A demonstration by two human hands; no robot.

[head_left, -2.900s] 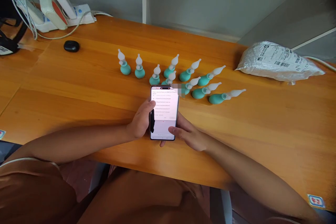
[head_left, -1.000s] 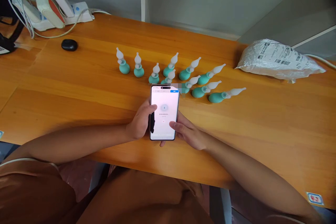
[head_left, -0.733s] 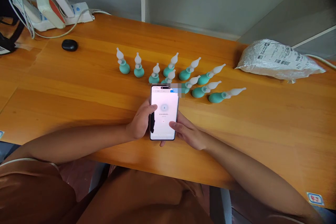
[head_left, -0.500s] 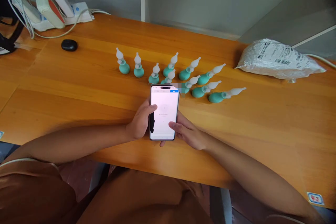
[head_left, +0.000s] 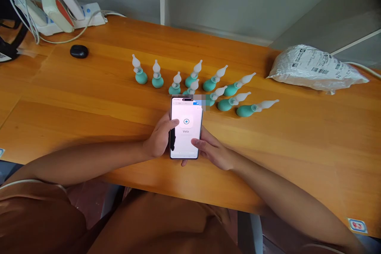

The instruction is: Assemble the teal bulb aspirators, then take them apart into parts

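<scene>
A smartphone (head_left: 186,139) is held upright above the front part of the table, its lit screen showing a round icon over the word "Vela". My left hand (head_left: 162,135) grips its left edge, thumb over the screen. My right hand (head_left: 214,149) grips the lower right edge, its thumb also over the glass; most other fingers are hidden behind the phone. Just beyond stand several nasal aspirator bulbs with teal bodies and whitish tips, among them a left one (head_left: 141,76) and a right one (head_left: 245,110). The phone's top partly covers the nearest ones.
The wooden table (head_left: 89,107) carries a white plastic parcel (head_left: 315,67) at the back right. A small black case (head_left: 79,51) lies at the left, near a power strip (head_left: 89,12) with chargers and cables. A grey partition (head_left: 223,4) borders the far edge.
The phone's screen has gone from a nearly blank page to one with a round icon and the word "Vela". Both hands and the bulbs have stayed in place.
</scene>
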